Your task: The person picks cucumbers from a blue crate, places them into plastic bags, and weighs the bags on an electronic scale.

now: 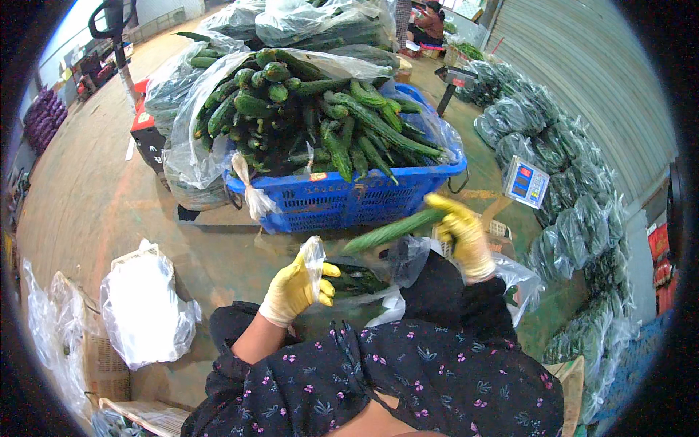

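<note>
A long green cucumber (393, 231) points left from my right hand (464, 240), whose yellow-gloved fingers are closed round its right end. Below it, a clear plastic bag (409, 258) stands open between my knees with several cucumbers (355, 280) lying inside. My left hand (293, 291), also in a yellow glove, grips the left edge of that bag; part of the plastic covers its fingertips. Just beyond both hands is a blue crate (342, 207), heaped with cucumbers (320, 120) in a loose plastic liner.
Large bags of cucumbers (320, 25) are stacked behind the crate, beside a pallet jack (120, 65). A digital scale (526, 182) and rows of filled bags (575, 233) line the right. White plastic sheets (149, 309) cover a crate at left. A person (428, 25) sits far back.
</note>
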Available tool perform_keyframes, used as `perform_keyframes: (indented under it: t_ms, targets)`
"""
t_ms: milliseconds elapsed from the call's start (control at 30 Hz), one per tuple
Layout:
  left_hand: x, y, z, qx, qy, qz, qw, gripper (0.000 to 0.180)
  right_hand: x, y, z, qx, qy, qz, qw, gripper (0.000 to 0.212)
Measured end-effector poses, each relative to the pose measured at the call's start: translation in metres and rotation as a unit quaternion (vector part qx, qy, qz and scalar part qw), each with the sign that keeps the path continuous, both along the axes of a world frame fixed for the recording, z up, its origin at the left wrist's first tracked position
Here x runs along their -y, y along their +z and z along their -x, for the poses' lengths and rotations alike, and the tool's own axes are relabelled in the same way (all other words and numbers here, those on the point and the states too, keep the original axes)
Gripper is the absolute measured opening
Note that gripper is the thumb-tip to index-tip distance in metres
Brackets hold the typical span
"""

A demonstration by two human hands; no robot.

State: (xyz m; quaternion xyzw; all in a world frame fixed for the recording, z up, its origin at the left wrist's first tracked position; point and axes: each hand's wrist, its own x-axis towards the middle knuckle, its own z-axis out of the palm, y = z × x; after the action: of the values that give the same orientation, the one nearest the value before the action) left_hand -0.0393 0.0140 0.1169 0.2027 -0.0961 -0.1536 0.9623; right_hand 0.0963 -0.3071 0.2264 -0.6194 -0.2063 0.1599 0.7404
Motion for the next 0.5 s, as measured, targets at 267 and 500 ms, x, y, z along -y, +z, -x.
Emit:
perform_keyframes:
  t_ms: [267, 500]
  targets:
    - [-0.006, -0.004, -0.001, -0.015, 0.022, 0.014, 1.0, 0.074, -0.082, -0.134, -0.005, 0.164, 0.142, 0.356, 0.909, 0.049]
    - [-0.014, -0.004, -0.005, -0.016, 0.041, 0.006, 0.999, 0.075, -0.095, 0.006, -0.093, 0.308, -0.044, 0.193, 0.931, 0.017]
